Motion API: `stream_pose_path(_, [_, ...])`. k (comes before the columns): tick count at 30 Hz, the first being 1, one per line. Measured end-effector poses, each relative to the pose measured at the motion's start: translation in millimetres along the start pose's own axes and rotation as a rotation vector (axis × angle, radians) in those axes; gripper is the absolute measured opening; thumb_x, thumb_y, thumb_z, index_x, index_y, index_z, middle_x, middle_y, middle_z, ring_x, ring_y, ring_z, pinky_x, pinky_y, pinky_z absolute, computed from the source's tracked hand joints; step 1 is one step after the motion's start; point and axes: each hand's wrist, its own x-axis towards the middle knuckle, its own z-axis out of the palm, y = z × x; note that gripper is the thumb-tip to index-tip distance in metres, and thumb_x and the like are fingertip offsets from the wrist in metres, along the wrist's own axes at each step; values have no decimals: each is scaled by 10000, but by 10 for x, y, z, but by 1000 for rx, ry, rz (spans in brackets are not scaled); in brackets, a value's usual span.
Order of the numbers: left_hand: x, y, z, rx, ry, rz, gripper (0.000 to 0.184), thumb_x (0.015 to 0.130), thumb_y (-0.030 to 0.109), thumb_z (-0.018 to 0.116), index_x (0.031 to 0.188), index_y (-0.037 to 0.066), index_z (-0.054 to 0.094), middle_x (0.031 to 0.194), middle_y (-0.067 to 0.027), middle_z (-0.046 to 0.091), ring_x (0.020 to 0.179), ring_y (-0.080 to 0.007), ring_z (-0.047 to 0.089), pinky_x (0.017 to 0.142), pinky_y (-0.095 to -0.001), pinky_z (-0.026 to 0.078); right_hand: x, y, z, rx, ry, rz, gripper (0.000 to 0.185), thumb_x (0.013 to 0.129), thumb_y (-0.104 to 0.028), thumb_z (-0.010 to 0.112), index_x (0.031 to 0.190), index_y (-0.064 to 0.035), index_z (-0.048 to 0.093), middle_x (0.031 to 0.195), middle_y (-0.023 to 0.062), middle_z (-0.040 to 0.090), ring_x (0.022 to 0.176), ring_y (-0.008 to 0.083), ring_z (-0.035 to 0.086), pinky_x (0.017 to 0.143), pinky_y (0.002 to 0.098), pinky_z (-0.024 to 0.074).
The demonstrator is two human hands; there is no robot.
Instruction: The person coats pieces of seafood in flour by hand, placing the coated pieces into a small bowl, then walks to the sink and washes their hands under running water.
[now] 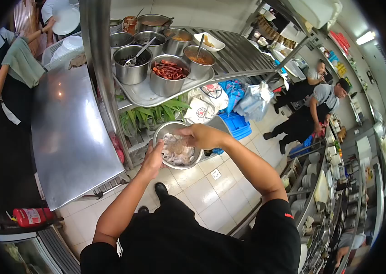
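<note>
A round metal bowl (158, 132) hangs in front of me above the floor, tilted slightly so its inside shows. In it lie pale, wet-looking raw pieces (179, 157); their exact kind is unclear. My left hand (153, 157) grips the bowl's left side, thumb over the rim and fingers around the outside. From the right, my right hand (198, 136) reaches over the rim, its bent fingers close together above the pale pieces. The fingertips are slightly blurred, and whatever they hold cannot be made out.
A tray (138, 97) on the metal shelf carries several pots, including one of dried red chillies (170, 70). Green leaves (154, 114) and bags (209, 98) sit below. A steel table (69, 132) stands left. Co-workers (314, 107) stand right; another person (8, 77) is at left.
</note>
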Motion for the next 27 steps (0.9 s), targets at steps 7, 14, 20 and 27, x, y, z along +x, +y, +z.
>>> stream_pose_path(7, [-244, -555, -141, -48, -133, 195, 475, 961, 354, 424, 1300, 32, 338, 1222, -128, 473, 1141, -203, 438, 978, -327, 345, -371, -224, 1029, -411, 231, 256, 787, 630, -128, 754, 1324, -48, 393, 1165, 247, 543, 1007, 397, 564, 871, 382, 467])
stream_pose_path(14, [-438, -952, -150, 117, -167, 93, 534, 960, 380, 403, 1355, 66, 232, 1279, -178, 419, 1114, -268, 501, 880, -387, 472, -965, -83, 1206, 214, 536, 228, 351, 666, -98, 672, 1009, -27, 651, 908, 189, 663, 822, 275, 650, 735, 346, 507])
stream_pose_path(20, [-777, -996, 304, 212, -248, -29, 581, 942, 436, 385, 1379, 138, 144, 1295, -213, 380, 1004, -373, 573, 595, -479, 586, -1094, 172, 1760, -204, 650, 468, 440, 657, -170, 724, 1052, -1, 627, 910, 213, 649, 836, 378, 621, 735, 395, 500])
stream_pose_path(27, [-803, -1319, 461, 160, -375, -226, 584, 944, 440, 371, 1388, 139, 139, 1300, -221, 373, 1031, -386, 560, 589, -483, 590, -1752, -28, 1803, 263, 703, 404, 475, 648, -155, 730, 1093, -27, 623, 909, 151, 667, 843, 338, 641, 796, 373, 513])
